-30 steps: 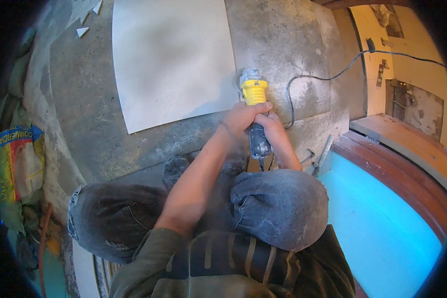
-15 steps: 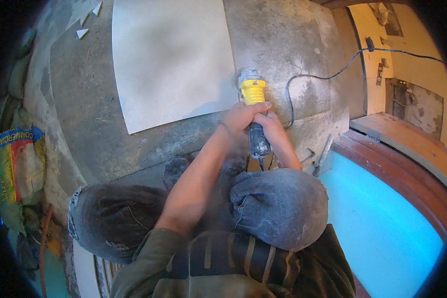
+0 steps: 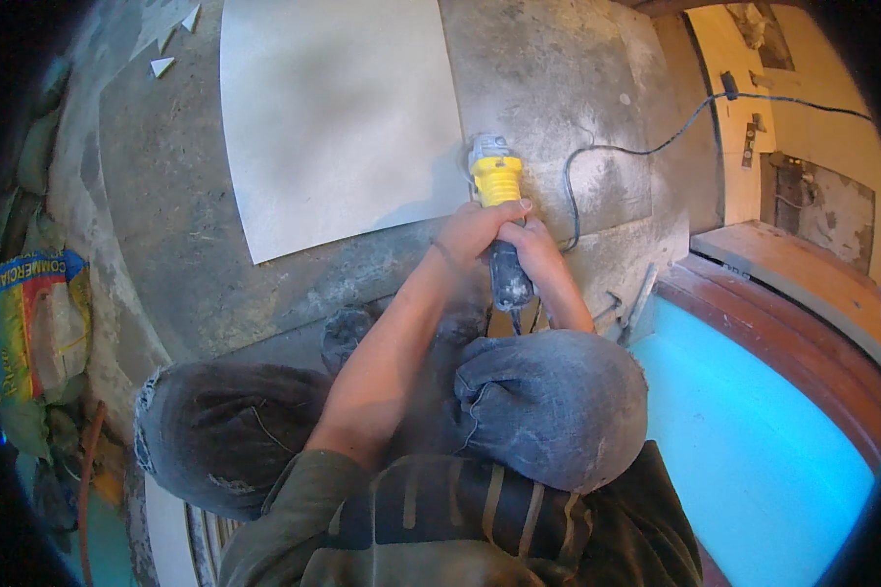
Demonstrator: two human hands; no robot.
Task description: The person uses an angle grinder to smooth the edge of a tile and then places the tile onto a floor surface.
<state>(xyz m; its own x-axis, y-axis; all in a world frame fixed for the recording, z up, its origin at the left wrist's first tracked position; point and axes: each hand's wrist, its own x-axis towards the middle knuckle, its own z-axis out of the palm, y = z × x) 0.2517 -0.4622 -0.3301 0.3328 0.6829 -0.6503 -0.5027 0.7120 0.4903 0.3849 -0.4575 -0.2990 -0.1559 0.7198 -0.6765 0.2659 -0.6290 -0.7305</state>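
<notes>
Both my hands grip a yellow and black angle grinder (image 3: 499, 183), its dusty black body pointing back toward me. My left hand (image 3: 478, 227) wraps round it just behind the yellow section. Closed on the body from the right side is my right hand (image 3: 535, 245), its fingers partly hidden. The grinder's grey head lies at the right edge of a large pale tile (image 3: 347, 117), near its lower right corner. Whether the disc touches the tile I cannot make out. The tile lies flat on a worn grey floor panel (image 3: 176, 205).
A black power cord (image 3: 646, 154) runs across the floor to the right wall. Small white triangular offcuts (image 3: 162, 67) lie at the far left. Filled sacks (image 3: 39, 323) line the left side. At right, a reddish-brown ledge (image 3: 783, 352) borders a bright blue surface (image 3: 744, 421).
The grinder and both hands keep almost the same place at the tile's edge, with only a very slight shift.
</notes>
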